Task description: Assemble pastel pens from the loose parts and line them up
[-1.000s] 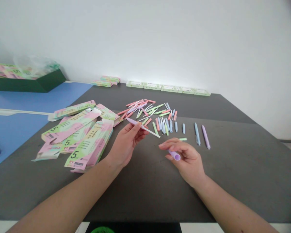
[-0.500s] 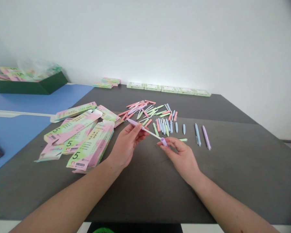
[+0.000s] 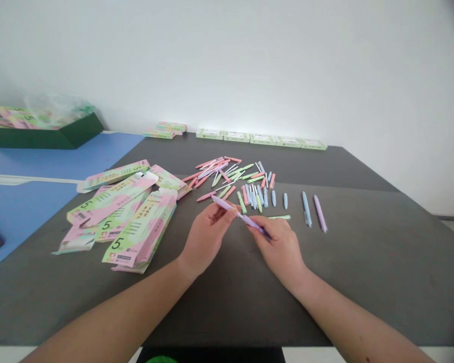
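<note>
Over the dark table, a lilac pen (image 3: 222, 202) is held at a slant between both hands. My left hand (image 3: 206, 239) pinches its upper left part, while my right hand (image 3: 282, 247) closes round its lower right barrel (image 3: 252, 223). The two barrel parts now lie in line with hardly any white refill showing; whether they are fully joined I cannot tell. Just beyond my hands are loose blue barrels (image 3: 274, 198), green barrels (image 3: 242, 202) and pink barrels (image 3: 205, 196), with white refills among them. A blue pen (image 3: 306, 208) and another lilac pen (image 3: 320, 214) lie whole to the right.
Flattened pink and green cartons (image 3: 138, 227) overlap on the left. Along the back edge stand several pale green boxes (image 3: 263, 139), beside a small carton stack (image 3: 159, 134). A dark green bin (image 3: 30, 139) with packaging sits on the blue surface (image 3: 109, 143) at far left.
The right hand's barrel has slid up over the white refill to meet the left part. Both hands are closer together, the left having shifted slightly right and down.
</note>
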Tool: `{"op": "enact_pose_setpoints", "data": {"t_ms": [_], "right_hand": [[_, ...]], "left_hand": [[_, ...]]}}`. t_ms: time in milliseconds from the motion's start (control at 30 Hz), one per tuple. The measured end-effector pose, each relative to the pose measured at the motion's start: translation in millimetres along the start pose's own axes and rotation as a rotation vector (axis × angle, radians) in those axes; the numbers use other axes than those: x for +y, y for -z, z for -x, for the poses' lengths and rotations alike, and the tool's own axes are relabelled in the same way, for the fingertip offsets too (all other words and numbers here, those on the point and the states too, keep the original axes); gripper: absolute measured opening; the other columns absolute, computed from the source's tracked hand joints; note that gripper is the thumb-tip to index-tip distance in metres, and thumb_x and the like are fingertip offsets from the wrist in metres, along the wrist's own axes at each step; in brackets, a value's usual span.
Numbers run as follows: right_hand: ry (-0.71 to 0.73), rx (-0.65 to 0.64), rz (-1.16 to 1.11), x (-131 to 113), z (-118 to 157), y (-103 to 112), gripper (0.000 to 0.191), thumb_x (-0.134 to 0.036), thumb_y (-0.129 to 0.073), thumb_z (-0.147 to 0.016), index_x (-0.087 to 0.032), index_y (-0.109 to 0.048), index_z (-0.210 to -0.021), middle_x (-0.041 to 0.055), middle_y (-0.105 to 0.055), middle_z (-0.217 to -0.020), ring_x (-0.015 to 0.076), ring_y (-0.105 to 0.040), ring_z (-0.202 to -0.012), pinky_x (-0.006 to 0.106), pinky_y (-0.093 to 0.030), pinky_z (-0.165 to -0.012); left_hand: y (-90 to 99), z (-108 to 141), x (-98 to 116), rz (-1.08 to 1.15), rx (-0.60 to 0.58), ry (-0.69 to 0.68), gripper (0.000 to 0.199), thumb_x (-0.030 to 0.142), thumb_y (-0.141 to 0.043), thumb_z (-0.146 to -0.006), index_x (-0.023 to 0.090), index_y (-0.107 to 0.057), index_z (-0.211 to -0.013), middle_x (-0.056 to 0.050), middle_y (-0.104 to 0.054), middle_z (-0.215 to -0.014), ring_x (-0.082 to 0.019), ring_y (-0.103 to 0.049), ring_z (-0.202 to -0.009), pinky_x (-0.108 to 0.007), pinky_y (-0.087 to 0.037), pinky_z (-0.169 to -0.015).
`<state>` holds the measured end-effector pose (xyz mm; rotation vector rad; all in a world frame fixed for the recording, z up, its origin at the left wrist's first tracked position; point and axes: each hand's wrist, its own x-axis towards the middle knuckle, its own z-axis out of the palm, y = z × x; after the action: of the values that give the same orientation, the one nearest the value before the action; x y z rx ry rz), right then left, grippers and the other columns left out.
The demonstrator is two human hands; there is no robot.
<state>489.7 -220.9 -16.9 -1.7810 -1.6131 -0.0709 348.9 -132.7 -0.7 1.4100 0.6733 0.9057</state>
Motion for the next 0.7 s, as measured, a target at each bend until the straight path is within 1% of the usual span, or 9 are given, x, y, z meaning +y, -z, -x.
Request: {"op": "enact_pose_setpoints", "data": {"t_ms": [167, 300, 433, 500, 633, 700], "right_hand": [[0.067, 0.017, 0.041, 0.5, 4.8, -6.1, 0.02, -0.027, -0.049, -0.089, -0.019, -0.066, -0.096, 0.0059, -0.069, -0.082, 0.019, -0.06, -0.075, 0.031, -0.04, -0.07], [0.032, 0.035, 0.013, 0.1, 7.3, -8.2, 0.023, -0.029, -0.044, -0.091, -0.021, -0.065, -0.097, 0.0063, -0.068, -0.085, 0.0191, -0.06, -0.077, 0.031, -0.042, -0.071], [0.003, 0.021, -0.043, -0.9, 7.4, -9.3, 0.022, -0.028, -0.046, -0.089, -0.021, -0.065, -0.096, 0.0059, -0.068, -0.087, 0.0195, -0.06, -0.079, 0.031, -0.041, -0.073], [-0.076, -0.015, -0.127, -1.9, 5.6, -9.6, 0.02, -0.028, -0.048, -0.087, -0.021, -0.065, -0.096, 0.0044, -0.068, -0.087, 0.019, -0.06, -0.079, 0.03, -0.041, -0.072], [-0.3, -0.173, -0.381, -1.5, -0.7, -11.7, 0.02, -0.032, -0.049, -0.086, -0.021, -0.065, -0.092, 0.0003, -0.067, -0.077, 0.0153, -0.057, -0.068, 0.026, -0.04, -0.062], [-0.367, -0.212, -0.466, 1.1, -3.3, -14.0, 0.021, -0.034, -0.049, -0.085, -0.021, -0.064, -0.093, -0.0002, -0.067, -0.077, 0.0146, -0.057, -0.067, 0.025, -0.041, -0.062]], "left_hand": [[-3.7, 0.5, -6.8, 0.021, 0.005, 0.045, 0.021, 0.035, -0.061, -0.078, 0.017, -0.066, -0.087, -0.003, -0.067, -0.088, -0.016, -0.058, -0.086, -0.028, -0.042, -0.082], [-2.7, -0.7, -7.7, 0.045, 0.003, 0.078, 0.021, 0.035, -0.062, -0.076, 0.016, -0.067, -0.084, -0.004, -0.067, -0.086, -0.016, -0.057, -0.082, -0.027, -0.042, -0.078], [-3.1, -0.6, -6.2, 0.049, -0.015, 0.083, 0.02, 0.034, -0.064, -0.075, 0.016, -0.067, -0.083, -0.003, -0.068, -0.084, -0.016, -0.057, -0.08, -0.026, -0.042, -0.077], [-2.8, -2.3, -7.0, 0.06, -0.013, 0.093, 0.019, 0.034, -0.064, -0.075, 0.016, -0.067, -0.082, -0.003, -0.068, -0.084, -0.015, -0.057, -0.079, -0.026, -0.042, -0.076], [-0.4, -10.4, -13.7, 0.122, 0.013, 0.173, 0.021, 0.035, -0.064, -0.075, 0.016, -0.066, -0.08, -0.004, -0.068, -0.084, -0.013, -0.058, -0.076, -0.024, -0.043, -0.073], [1.6, -15.2, -18.4, 0.148, 0.029, 0.223, 0.022, 0.037, -0.064, -0.074, 0.016, -0.066, -0.081, -0.004, -0.068, -0.082, -0.012, -0.06, -0.076, -0.023, -0.043, -0.07]]}}
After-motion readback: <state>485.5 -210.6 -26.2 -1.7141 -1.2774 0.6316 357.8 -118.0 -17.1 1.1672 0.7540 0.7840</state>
